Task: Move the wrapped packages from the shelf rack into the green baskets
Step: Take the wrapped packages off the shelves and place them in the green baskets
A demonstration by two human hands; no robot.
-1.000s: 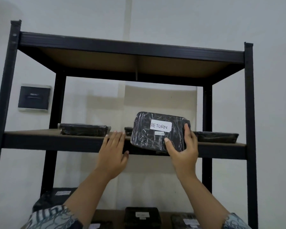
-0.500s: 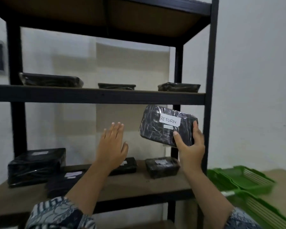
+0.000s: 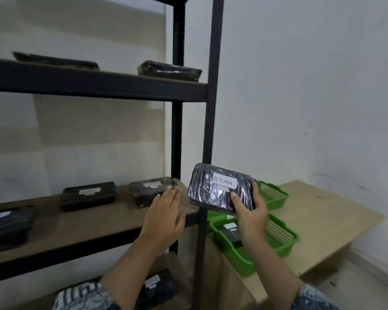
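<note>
My right hand (image 3: 251, 217) grips a black wrapped package (image 3: 213, 191) with a white "RETURN" label, held in the air just right of the black shelf rack (image 3: 207, 130). Below it stand two green baskets: a near basket (image 3: 285, 239) with a package inside and a far basket (image 3: 276, 194) behind it. My left hand (image 3: 164, 217) hovers with straight fingers, holding nothing, over the middle shelf. More wrapped packages lie on the middle shelf (image 3: 87, 195) and on the upper shelf (image 3: 169, 70).
The baskets sit on a wooden table (image 3: 323, 218) right of the rack. Another package (image 3: 157, 287) lies on the lowest shelf. The rack's front post stands between my two hands. A white wall is behind.
My right hand has carried the labelled package down from the upper shelf and rightward, past the rack post, to above the baskets. My left hand has come down with it, still holding nothing.
</note>
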